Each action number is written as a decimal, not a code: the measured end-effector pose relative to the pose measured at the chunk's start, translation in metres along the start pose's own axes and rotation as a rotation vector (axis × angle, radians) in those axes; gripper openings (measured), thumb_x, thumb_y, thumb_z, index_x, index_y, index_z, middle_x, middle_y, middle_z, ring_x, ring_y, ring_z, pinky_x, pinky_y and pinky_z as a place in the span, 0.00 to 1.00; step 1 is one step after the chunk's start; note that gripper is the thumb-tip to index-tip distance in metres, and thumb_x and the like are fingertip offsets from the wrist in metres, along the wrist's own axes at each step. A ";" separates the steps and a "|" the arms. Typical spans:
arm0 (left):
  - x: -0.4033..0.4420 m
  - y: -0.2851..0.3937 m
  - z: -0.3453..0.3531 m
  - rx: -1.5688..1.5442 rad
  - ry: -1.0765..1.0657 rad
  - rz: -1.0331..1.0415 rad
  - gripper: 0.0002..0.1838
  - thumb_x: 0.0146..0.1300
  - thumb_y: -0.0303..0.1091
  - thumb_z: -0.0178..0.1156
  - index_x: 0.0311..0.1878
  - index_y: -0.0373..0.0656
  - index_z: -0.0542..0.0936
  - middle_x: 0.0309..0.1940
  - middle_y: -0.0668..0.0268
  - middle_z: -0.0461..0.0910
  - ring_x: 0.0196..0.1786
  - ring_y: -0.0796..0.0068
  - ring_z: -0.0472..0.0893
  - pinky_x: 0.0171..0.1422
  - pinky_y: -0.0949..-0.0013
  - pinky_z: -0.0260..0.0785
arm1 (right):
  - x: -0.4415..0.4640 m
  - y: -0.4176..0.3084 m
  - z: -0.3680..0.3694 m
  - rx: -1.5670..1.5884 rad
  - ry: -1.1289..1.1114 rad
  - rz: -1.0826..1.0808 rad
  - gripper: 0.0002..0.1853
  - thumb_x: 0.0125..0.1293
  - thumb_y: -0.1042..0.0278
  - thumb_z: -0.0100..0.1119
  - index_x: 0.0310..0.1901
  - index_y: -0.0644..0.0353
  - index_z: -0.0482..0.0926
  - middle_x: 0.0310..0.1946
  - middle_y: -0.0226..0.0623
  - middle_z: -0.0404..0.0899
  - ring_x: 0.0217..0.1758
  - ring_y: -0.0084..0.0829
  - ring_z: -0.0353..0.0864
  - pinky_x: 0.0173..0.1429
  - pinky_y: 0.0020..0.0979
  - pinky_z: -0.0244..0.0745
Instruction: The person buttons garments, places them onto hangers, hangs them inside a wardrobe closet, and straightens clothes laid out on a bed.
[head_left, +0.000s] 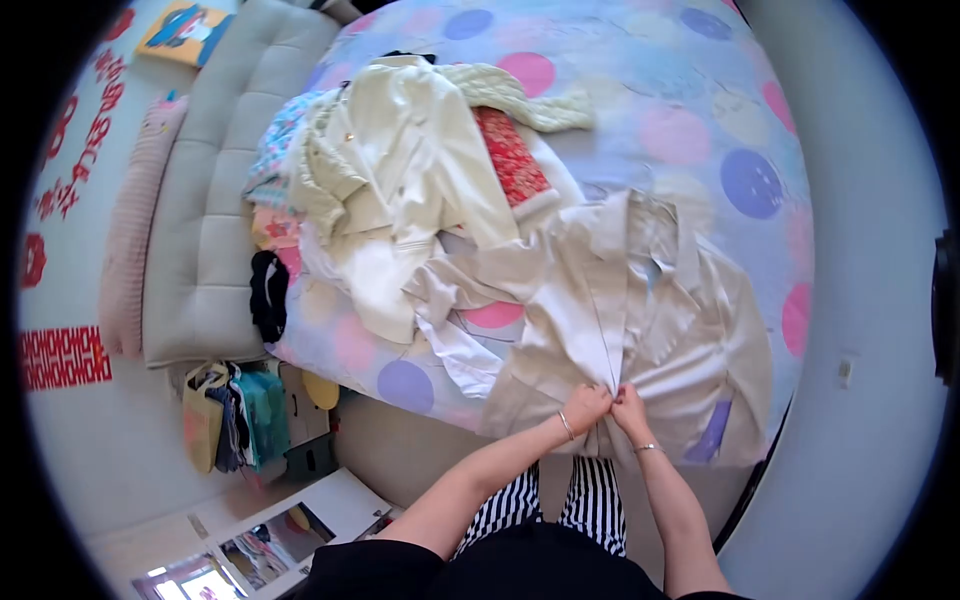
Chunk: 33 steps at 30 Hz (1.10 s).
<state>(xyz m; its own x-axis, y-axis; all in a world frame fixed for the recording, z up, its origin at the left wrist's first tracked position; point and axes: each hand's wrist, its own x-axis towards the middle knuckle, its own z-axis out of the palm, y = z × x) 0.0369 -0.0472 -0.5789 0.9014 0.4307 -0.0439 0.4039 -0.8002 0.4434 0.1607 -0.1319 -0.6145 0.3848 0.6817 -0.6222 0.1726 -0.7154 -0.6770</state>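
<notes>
Jacket [585, 320] of beige, faintly glossy cloth, laid front upward at the near edge of the bed [640, 85], collar pointing away from the wearer. From my remote view, the left hand [588, 405] has its fingers clamped on the jacket's front edge near the lower hem; the right hand [629, 410] is likewise clamped on the cloth just beside it, and the two hands all but meet. I cannot make out the individual fingertips. A bracelet [566, 426] circles the left wrist. One jacket sleeve reaches leftward to the clothes pile; the other lies bent down the right side. Within the pile I note a cream coat [385, 150], a pale quilted garment [545, 108] with one sleeve stretched to the right, and a red patterned garment [512, 165] partly covered. Left of the bed stand a grey padded headboard [210, 225] and a long pink pillow [140, 225]. Striped trousers [595, 500] show below the hands.
</notes>
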 end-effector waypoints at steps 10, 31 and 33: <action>-0.006 -0.009 0.014 0.013 -0.005 0.063 0.07 0.51 0.38 0.57 0.32 0.47 0.74 0.27 0.70 0.76 0.32 0.70 0.79 0.37 0.66 0.69 | 0.037 0.025 -0.014 0.402 -0.520 -0.095 0.21 0.53 0.85 0.53 0.49 0.61 0.65 0.37 0.34 0.76 0.39 0.26 0.79 0.41 0.27 0.78; -0.011 0.003 0.017 -0.396 -0.223 -0.360 0.12 0.56 0.40 0.55 0.32 0.44 0.84 0.31 0.57 0.83 0.37 0.59 0.82 0.39 0.60 0.74 | 0.038 0.000 -0.003 0.470 -0.467 0.465 0.14 0.69 0.58 0.47 0.45 0.61 0.73 0.35 0.33 0.78 0.38 0.26 0.78 0.50 0.28 0.74; -0.013 0.006 0.019 -0.454 -0.158 -0.416 0.12 0.56 0.40 0.55 0.32 0.44 0.84 0.30 0.57 0.83 0.37 0.59 0.82 0.39 0.60 0.74 | 0.041 0.012 -0.003 0.572 -0.478 0.521 0.15 0.68 0.60 0.45 0.46 0.64 0.73 0.39 0.36 0.78 0.43 0.29 0.78 0.53 0.31 0.73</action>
<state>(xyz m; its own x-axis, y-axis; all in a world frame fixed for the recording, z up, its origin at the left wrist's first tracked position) 0.0303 -0.0657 -0.5927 0.7094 0.5729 -0.4105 0.6503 -0.3077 0.6945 0.1810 -0.1129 -0.6472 -0.1508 0.3752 -0.9146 -0.4438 -0.8524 -0.2766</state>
